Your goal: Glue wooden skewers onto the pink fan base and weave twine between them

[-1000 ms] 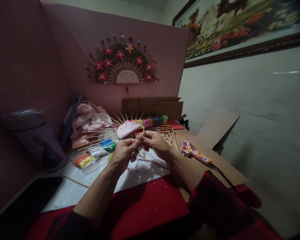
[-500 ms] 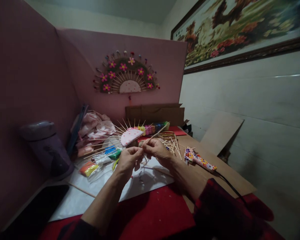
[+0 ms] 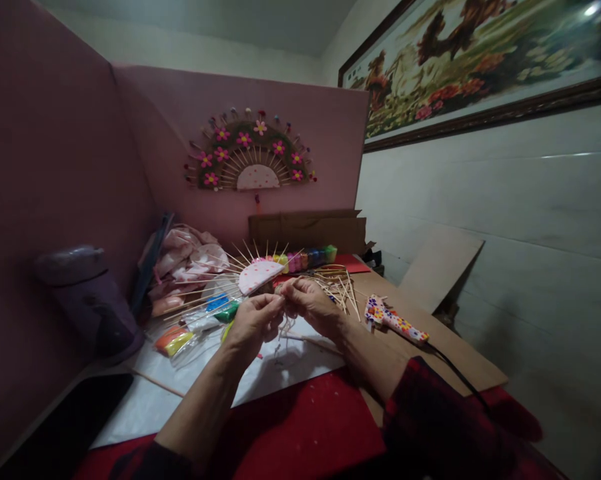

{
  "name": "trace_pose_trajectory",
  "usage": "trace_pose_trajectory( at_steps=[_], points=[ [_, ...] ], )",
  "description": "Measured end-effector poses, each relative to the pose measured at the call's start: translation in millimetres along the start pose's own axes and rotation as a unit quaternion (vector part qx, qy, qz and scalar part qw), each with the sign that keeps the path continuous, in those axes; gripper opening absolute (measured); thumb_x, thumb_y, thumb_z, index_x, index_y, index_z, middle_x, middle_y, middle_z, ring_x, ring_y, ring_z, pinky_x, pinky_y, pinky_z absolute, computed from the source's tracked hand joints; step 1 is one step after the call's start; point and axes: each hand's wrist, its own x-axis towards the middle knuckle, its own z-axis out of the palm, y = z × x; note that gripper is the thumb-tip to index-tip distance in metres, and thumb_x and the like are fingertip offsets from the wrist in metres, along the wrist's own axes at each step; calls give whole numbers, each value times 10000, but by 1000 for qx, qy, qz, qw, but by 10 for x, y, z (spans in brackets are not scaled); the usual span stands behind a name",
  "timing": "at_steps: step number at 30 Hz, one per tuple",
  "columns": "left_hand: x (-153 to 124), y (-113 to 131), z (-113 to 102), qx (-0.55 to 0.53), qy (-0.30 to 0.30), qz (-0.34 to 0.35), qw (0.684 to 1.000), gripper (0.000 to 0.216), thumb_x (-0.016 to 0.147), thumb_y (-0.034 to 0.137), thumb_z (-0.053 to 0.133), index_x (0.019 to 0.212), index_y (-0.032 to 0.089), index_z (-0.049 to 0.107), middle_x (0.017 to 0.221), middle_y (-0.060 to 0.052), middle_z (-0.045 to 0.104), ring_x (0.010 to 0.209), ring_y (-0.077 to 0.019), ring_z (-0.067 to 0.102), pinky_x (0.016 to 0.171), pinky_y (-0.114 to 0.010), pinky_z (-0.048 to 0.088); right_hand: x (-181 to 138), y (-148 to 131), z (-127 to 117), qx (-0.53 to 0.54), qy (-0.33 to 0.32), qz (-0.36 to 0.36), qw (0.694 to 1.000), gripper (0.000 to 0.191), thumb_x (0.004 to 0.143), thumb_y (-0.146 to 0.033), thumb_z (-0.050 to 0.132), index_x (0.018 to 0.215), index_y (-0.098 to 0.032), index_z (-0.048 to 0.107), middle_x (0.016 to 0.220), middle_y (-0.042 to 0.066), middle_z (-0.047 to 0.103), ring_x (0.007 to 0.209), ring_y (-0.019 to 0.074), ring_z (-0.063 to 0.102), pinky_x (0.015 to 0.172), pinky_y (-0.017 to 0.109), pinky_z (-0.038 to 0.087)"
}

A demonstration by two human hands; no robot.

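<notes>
My left hand (image 3: pixel 257 320) and my right hand (image 3: pixel 313 303) meet over the white sheet, fingertips pinched together. Between them is a thin strand of twine (image 3: pixel 286 325), whose loose end dangles below the fingers; the pinched part is mostly hidden. Just behind the fingers sits a pink dotted half-round piece (image 3: pixel 260 275) with thin sticks fanning out from it. Left of my left hand lie bags of coloured clay (image 3: pixel 175 340). Several loose thin sticks (image 3: pixel 343 290) lie beyond my right hand.
A flower-patterned glue gun (image 3: pixel 395 320) with a black cord rests on the cardboard at right. A purple tumbler (image 3: pixel 93 303) and a dark flat phone-like slab (image 3: pixel 70 413) are at left. A decorated fan (image 3: pixel 245 153) hangs on the pink panel behind.
Both hands remain pinched together, with small finger shifts. The thin stick rising above my right hand no longer shows there. The whole view has shifted slightly.
</notes>
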Motion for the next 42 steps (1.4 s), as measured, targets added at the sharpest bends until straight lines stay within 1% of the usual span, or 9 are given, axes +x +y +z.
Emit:
trace_pose_trajectory(
  at_steps=[3,6,12,19,26,30,34,39,42],
  points=[
    [15,-6,5,9,29,10,999,412,546,442,821,651,123,582,440,61,439,334,-11,282,332,-153,149,5,6,-4,2,9,5,1000,474,681,-595,706,765,-139,609,611,-16,567,478,81,486,423,213,366],
    [15,-4,14,24,44,23,998,411,555,451,812,635,120,581,434,55,451,328,-16,302,326,-152,167,1,3,2,-50,20,-20,998,439,664,-554,739,714,-148,580,553,-40,535,436,72,455,400,206,352],
    [-19,25,42,19,23,13,999,430,511,445,833,628,121,577,443,43,471,336,-18,304,324,-151,175,-9,-26,-1,-91,7,-28,995,414,664,-517,753,677,-144,574,528,-48,517,434,62,433,426,207,324],
    [-31,39,38,32,1,4,999,406,570,453,808,624,123,576,436,48,447,340,-15,295,332,-153,166,-14,-33,-43,-62,-28,-17,998,378,686,-484,753,710,-142,594,579,-45,524,482,58,424,473,207,304],
    [-6,19,0,17,-11,-1,1000,406,571,439,814,638,128,561,462,55,442,354,-8,287,345,-150,157,-59,-63,28,-26,-24,-27,999,339,704,-455,748,728,-145,613,620,-35,544,542,72,450,548,222,328],
    [-14,40,7,28,9,-5,1000,403,561,431,820,662,127,575,460,60,435,363,-9,306,353,-142,144,-47,-58,27,-4,-19,-28,999,331,675,-424,779,734,-141,620,655,-22,571,592,84,495,598,229,363],
    [-17,45,22,40,1,13,999,394,570,449,805,669,129,595,376,87,360,312,-11,246,333,-154,102,-5,-62,-5,22,-8,-31,999,371,668,-471,770,770,-145,626,620,-27,536,570,89,471,558,232,351],
    [-7,20,29,35,-11,16,999,373,577,416,806,649,123,587,477,27,514,357,-30,372,343,-148,178,26,-103,-35,40,41,-51,997,374,611,-442,816,693,-155,590,539,-63,426,501,68,347,477,215,262],
    [-8,10,24,23,-11,11,1000,371,551,373,830,639,118,575,533,15,556,377,-29,402,350,-149,208,28,-119,-48,23,45,-60,997,361,609,-418,820,688,-145,596,518,-65,422,480,58,316,468,216,224]
  ],
)
